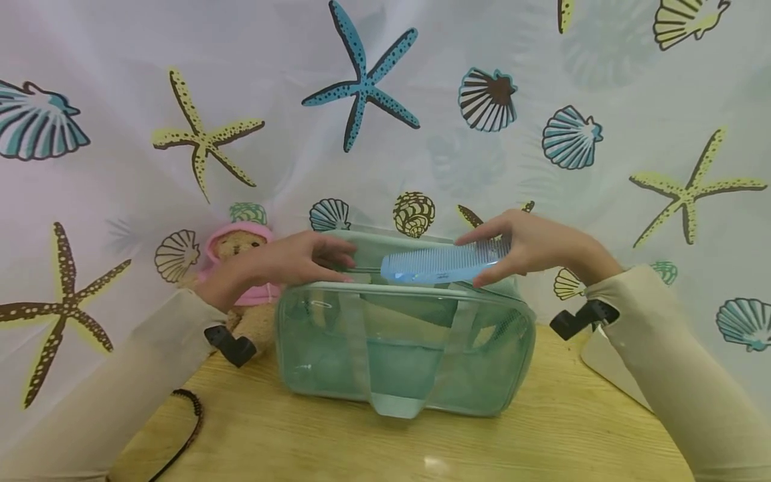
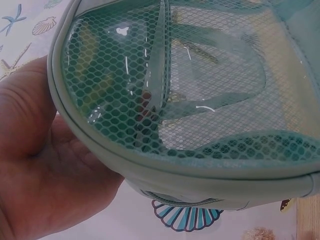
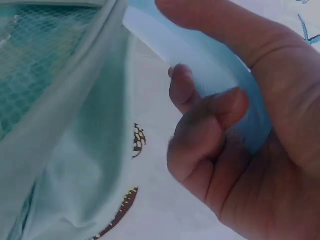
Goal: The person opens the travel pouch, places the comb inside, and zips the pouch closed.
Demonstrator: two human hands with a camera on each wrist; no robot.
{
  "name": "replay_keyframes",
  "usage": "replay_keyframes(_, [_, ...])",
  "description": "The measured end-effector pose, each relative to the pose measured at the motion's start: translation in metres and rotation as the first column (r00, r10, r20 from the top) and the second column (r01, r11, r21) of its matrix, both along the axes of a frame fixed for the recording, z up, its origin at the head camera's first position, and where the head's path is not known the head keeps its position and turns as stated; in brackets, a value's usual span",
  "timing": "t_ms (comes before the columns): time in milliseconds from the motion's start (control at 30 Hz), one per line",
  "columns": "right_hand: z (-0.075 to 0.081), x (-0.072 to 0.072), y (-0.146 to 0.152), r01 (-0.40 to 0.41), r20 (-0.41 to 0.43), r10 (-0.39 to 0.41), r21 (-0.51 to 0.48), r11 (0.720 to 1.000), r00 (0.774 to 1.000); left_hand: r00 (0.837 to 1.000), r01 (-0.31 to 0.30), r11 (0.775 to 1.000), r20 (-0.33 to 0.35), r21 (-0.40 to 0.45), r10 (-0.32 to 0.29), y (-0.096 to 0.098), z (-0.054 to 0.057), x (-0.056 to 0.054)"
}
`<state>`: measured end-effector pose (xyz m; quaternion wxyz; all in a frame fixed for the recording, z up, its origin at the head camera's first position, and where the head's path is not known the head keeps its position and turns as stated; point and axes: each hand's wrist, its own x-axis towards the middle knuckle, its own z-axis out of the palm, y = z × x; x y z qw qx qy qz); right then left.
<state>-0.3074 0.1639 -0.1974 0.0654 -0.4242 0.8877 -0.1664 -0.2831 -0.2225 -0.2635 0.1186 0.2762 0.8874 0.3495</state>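
Note:
A light blue comb (image 1: 436,263) is in my right hand (image 1: 530,244), pinched at its right end between thumb and fingers. Its teeth point up, and it lies sideways over the mouth of a see-through green bag (image 1: 403,365). In the right wrist view the fingers curl round the comb (image 3: 215,65) beside the bag's green side. My left hand (image 1: 295,258) rests at the left of the bag's mouth, thumb along the front rim and fingers extended over the opening. In the left wrist view it lies against the bag's mesh end (image 2: 200,100), fingertips partly hidden.
A teddy bear (image 1: 253,328) in a pink hood sits behind my left wrist. A dark headband (image 1: 195,422) lies on the wooden table (image 1: 337,442) at the front left. Partly behind my right forearm is a white object (image 1: 608,365). A seashell-print curtain (image 1: 385,167) hangs behind.

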Motion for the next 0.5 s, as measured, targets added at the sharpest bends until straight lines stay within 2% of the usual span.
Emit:
replay_keyframes(167, [-0.011,-0.016,-0.015,0.019,0.128,-0.02,0.008,1.0,0.992,1.0,-0.005,1.0,0.01,0.002,0.005,0.0,0.0,-0.002])
replay_keyframes(367, [-0.022,-0.022,-0.026,0.05,0.304,-0.039,-0.027,0.998,0.952,1.0,-0.012,1.0,0.007,0.009,0.012,-0.001,-0.001,-0.002])
replay_keyframes(500, [-0.026,-0.024,-0.026,0.013,0.378,0.0,-0.033,0.999,0.926,1.0,-0.012,1.0,0.012,0.009,0.012,0.0,-0.001,-0.003])
